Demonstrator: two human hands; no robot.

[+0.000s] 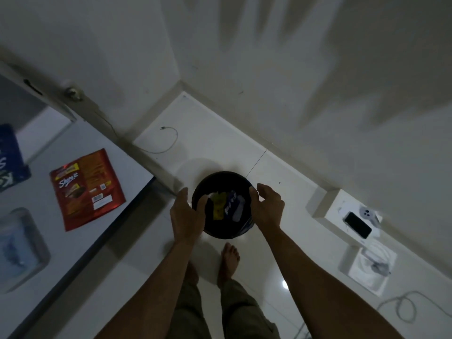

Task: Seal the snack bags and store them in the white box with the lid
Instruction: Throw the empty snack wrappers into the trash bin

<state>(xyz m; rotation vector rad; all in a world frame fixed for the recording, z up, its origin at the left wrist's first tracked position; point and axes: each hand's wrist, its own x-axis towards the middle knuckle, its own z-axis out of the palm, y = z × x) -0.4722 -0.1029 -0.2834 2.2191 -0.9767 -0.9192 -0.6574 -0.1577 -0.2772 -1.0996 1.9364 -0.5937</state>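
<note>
over the black bin [223,231] on the floor, our left hand [187,215] and right hand [267,206] hover on either side of its rim, fingers loosely spread, nothing held in either. between the two hands, down in the bin, lie scraps: a yellow wrapper [218,206] and a blue-and-white one [232,204]; light is dim, so we cannot tell exactly what they are. well off to the left of our left hand, up on the table [80,241], the red snack bag [85,189] lies flat, its top end turned away from us. farther left again, a blue bag [12,157] sits at the frame edge, and nearer us a clear lidded container [19,248] with something pale blue inside. we judge the task barely begun or mid-way at best: neither bag looks handled for sealing, none is stored, and no white box is plainly in view. left to do: seal both bags, box them, close the lid.
</note>
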